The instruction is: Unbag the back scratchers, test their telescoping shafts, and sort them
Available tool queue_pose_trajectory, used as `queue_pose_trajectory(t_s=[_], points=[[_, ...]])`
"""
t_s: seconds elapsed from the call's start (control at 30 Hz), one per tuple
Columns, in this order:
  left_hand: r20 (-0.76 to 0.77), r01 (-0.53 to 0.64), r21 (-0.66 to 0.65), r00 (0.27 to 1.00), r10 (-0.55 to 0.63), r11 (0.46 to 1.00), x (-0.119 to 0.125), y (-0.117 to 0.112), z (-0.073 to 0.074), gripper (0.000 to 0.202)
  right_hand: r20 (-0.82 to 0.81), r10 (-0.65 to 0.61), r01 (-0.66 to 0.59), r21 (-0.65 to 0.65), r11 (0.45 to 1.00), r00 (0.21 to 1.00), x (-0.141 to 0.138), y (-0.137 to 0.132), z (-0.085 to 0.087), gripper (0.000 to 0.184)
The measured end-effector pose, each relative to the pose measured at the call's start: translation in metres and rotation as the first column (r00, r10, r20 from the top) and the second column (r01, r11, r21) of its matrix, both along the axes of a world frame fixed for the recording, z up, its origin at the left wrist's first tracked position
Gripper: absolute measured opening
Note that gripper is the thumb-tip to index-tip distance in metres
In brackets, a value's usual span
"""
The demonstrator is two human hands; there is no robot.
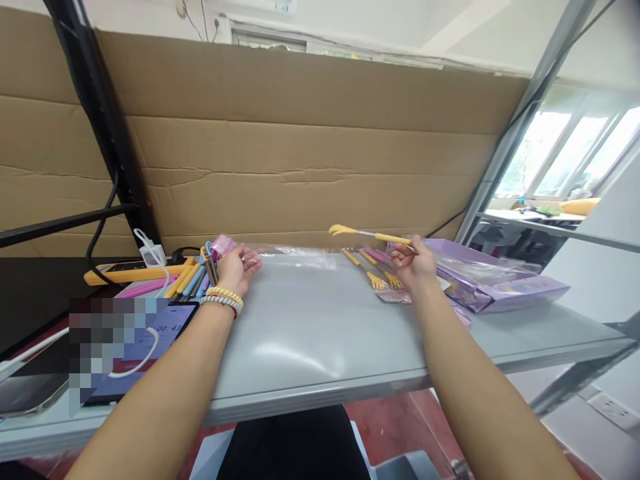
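Note:
My right hand [414, 262] pinches a yellow back scratcher [394, 238] by its handle, with the hand-shaped end pointing left above the shelf. Thumb and fingers of my left hand [239, 267] close on a clear plastic sleeve [300, 257], which stretches rightward along the back of the shelf. A pink piece [223, 245] shows beside that hand. Two more yellow back scratchers [377, 281] lie by my right hand, on or in clear packaging. Left of my left hand is a bundle of yellow, blue and pink handles [193, 275].
A purple box [500, 293] with clear plastic in it stands at the right. At the left are a tablet-like device [175, 327] with a timer, a white charger [151, 254] and cables. A cardboard panel [300, 153] closes off the back; metal posts flank the shelf [320, 347].

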State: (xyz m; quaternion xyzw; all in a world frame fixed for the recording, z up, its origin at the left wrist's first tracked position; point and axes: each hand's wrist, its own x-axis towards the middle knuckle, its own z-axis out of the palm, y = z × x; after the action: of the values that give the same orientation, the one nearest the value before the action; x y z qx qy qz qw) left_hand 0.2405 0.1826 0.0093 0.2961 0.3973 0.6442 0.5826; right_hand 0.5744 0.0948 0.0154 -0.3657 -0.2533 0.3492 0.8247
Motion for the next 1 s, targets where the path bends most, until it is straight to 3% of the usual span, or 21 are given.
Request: queue_pose_trajectory(t_s=[0.13,0.23,0.3,0.37,0.43,0.47,0.5,0.57,0.67,0.73,0.77,0.83,0.9,1.0], points=[[-0.265,0.253,-0.081,0.927,-0.265,0.964,0.009,-0.003,-0.007,0.016,-0.269,-0.056,0.069,0.039,0.997,0.961,0.002,-0.004,0.006,0.020],[-0.467,0.295,-0.087,0.832,-0.301,0.951,0.015,-0.004,-0.017,0.011,-0.197,0.064,-0.044,0.102,0.994,0.978,-0.007,-0.005,0.004,0.009],[-0.658,0.251,-0.041,0.721,-0.215,0.967,0.017,-0.003,-0.024,0.016,-0.054,0.188,-0.181,0.116,0.977,0.981,-0.017,-0.004,0.001,0.006],[-0.844,0.161,0.114,0.537,0.010,0.980,0.017,-0.002,-0.028,0.032,0.125,0.317,-0.326,0.062,0.943,0.940,-0.028,-0.002,-0.003,0.021],[-0.892,0.093,0.330,0.355,0.279,0.939,0.018,-0.002,-0.028,0.048,0.305,0.436,-0.434,-0.079,0.898,0.847,-0.039,0.000,-0.007,0.039],[-0.878,0.087,0.409,0.310,0.366,0.908,0.019,-0.003,-0.027,0.052,0.382,0.486,-0.459,-0.166,0.873,0.786,-0.046,0.000,-0.010,0.046],[-0.861,0.100,0.454,0.305,0.407,0.885,0.020,-0.005,-0.025,0.052,0.450,0.527,-0.466,-0.248,0.849,0.721,-0.053,0.001,-0.012,0.049],[-0.845,0.200,0.467,0.387,0.368,0.862,0.026,-0.013,-0.021,0.047,0.558,0.599,-0.468,-0.376,0.800,0.575,-0.071,0.000,-0.017,0.047],[-0.836,0.488,0.440,0.528,0.147,0.753,0.041,-0.030,-0.017,0.043,0.647,0.672,-0.493,-0.479,0.726,0.360,-0.102,-0.002,-0.023,0.041],[-0.844,0.620,0.398,0.537,0.004,0.676,0.051,-0.042,-0.016,0.041,0.677,0.691,-0.499,-0.521,0.693,0.252,-0.120,-0.004,-0.026,0.037],[-0.848,0.644,0.373,0.528,-0.036,0.668,0.056,-0.047,-0.016,0.040,0.697,0.688,-0.482,-0.539,0.690,0.205,-0.126,-0.005,-0.028,0.035],[-0.853,0.625,0.339,0.519,-0.049,0.703,0.061,-0.052,-0.016,0.035,0.743,0.653,-0.416,-0.553,0.722,0.146,-0.130,-0.005,-0.028,0.031],[-0.869,0.576,0.345,0.495,0.020,0.741,0.062,-0.052,-0.016,0.029,0.795,0.578,-0.342,-0.499,0.796,0.187,-0.123,-0.003,-0.026,0.031],[-0.914,0.583,0.391,0.340,0.223,0.712,0.054,-0.048,-0.015,0.031,0.832,0.343,-0.206,-0.279,0.938,0.436,-0.098,0.002,-0.018,0.041]])
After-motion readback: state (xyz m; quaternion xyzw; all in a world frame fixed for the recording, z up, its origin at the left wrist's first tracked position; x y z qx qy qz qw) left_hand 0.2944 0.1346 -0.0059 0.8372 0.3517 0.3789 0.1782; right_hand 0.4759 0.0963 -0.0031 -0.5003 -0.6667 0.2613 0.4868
